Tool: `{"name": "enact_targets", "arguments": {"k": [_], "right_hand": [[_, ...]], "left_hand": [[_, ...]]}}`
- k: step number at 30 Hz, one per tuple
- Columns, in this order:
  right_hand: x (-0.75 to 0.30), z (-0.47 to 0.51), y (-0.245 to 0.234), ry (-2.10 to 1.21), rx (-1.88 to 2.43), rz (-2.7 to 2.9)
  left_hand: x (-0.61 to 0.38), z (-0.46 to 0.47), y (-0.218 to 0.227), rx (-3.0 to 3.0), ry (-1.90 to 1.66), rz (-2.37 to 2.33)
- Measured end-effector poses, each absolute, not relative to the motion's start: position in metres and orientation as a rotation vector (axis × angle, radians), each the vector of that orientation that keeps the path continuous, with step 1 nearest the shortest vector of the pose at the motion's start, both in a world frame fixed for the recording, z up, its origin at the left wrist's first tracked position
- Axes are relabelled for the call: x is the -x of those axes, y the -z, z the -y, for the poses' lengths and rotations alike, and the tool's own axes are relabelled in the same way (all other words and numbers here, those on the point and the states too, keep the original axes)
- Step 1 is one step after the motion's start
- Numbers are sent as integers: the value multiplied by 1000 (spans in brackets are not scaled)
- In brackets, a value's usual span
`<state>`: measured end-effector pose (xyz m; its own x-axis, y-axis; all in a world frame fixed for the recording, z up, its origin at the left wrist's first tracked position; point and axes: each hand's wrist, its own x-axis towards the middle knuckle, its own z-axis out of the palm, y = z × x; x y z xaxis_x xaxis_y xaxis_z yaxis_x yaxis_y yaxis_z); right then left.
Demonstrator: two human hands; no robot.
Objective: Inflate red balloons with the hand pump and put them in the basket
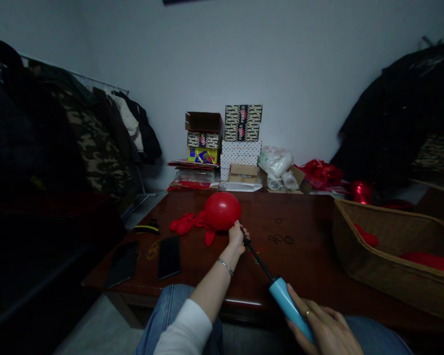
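A round red balloon [222, 211], partly inflated, is above the brown table, its neck at my left hand [237, 236]. The fingers of that hand are closed around the balloon's neck and the black nozzle end of a hand pump. My right hand [320, 323] grips the light blue barrel of the balloon pump [287, 303]. From the barrel a black rod slants up and left toward my left hand. Several limp red balloons [185, 224] lie just left of the inflated one. How the neck fits on the nozzle is hidden by my fingers.
Two dark flat devices [169, 257] and yellow rubber bands [153, 250] lie on the table's left side. Black bands [281, 239] lie right of centre. A wicker basket [385, 256] with red balloons stands at right. Stacked boxes [240, 155] line the back; coats [92, 133] hang at left.
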<state>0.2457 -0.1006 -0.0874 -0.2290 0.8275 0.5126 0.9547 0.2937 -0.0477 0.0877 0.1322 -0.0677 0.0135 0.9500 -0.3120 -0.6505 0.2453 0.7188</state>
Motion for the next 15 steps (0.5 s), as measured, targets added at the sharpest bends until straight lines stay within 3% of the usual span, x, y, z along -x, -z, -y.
{"name": "enact_targets", "arguments": {"k": [15], "right_hand": [[-196,25,54,320,1828,2148]], "left_hand": [[-101,-123,68,-421,-1285,-862]]}}
